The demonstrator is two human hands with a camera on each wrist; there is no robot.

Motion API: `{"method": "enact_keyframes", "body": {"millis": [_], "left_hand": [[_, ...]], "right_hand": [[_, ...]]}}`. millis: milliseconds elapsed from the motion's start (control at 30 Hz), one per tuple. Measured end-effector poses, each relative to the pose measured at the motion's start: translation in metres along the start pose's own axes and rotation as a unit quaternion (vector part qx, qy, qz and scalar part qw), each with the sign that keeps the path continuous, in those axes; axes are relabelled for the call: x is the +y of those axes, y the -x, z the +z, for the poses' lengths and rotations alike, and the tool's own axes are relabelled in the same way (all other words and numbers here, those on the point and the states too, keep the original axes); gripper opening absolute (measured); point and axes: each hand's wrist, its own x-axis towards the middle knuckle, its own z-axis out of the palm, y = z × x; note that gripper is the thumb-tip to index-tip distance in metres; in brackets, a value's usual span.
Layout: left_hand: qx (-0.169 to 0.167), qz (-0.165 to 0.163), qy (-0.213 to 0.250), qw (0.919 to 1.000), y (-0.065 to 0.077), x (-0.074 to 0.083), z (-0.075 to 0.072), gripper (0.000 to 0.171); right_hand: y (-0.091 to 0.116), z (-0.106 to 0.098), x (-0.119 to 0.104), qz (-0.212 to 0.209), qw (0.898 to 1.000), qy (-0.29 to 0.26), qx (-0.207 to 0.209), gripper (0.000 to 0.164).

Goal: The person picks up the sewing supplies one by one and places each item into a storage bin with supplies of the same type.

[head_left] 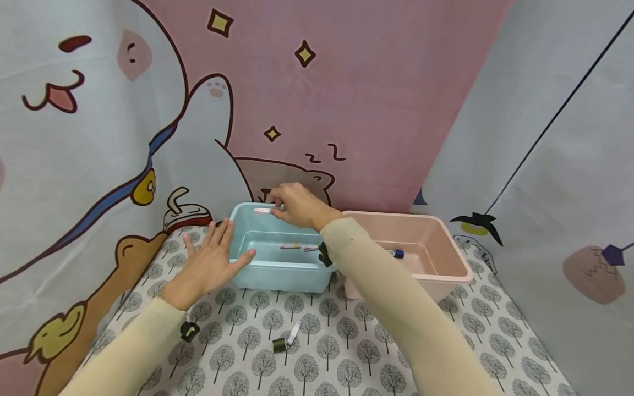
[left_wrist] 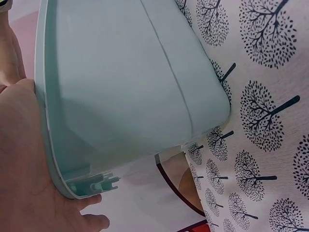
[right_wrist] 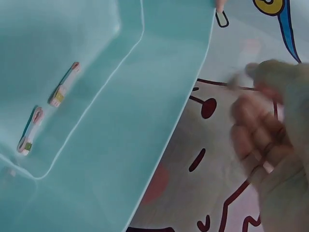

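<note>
My right hand (head_left: 299,206) is over the far side of a light blue bin (head_left: 277,278), pinching a small pinkish-white folded tape measure (head_left: 262,210) whose end sticks out to the left. In the right wrist view this hand is blurred, beyond the rim. Two similar folded tape measures (right_wrist: 64,84) lie on the bin's floor. My left hand (head_left: 210,269) rests along the bin's left rim with fingers spread and straight; the left wrist view has the palm (left_wrist: 29,164) against that rim.
A pink bin (head_left: 421,220) stands right of the blue one, with a dark blue thread spool (head_left: 398,253) inside. Near the front of the tree-print cloth (head_left: 223,357) lie a green thread spool (head_left: 279,345) and a white folded strip (head_left: 294,333). A printed curtain (head_left: 371,99) hangs behind.
</note>
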Motion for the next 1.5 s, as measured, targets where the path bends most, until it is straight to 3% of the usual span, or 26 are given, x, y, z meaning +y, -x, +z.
{"method": "enact_keyframes", "body": {"millis": [133,233,833,1500], "left_hand": [[0.000,0.001,0.000,1.0000,-0.001,0.000,0.001,0.113],[0.000,0.001,0.002,1.0000,-0.001,0.001,0.001,0.112],[0.003,-0.002,-0.003,1.0000,-0.001,0.001,0.000,0.113],[-0.001,-0.002,-0.009,1.0000,-0.001,0.002,0.000,0.116]], "right_hand": [[0.002,0.001,0.000,0.031,1.000,0.004,-0.004,0.034],[0.007,0.002,0.003,0.037,0.999,0.011,-0.009,0.030],[0.038,0.002,-0.005,0.018,1.000,-0.004,0.005,0.026],[0.100,0.017,-0.026,-0.085,0.996,-0.021,0.024,0.023]]}}
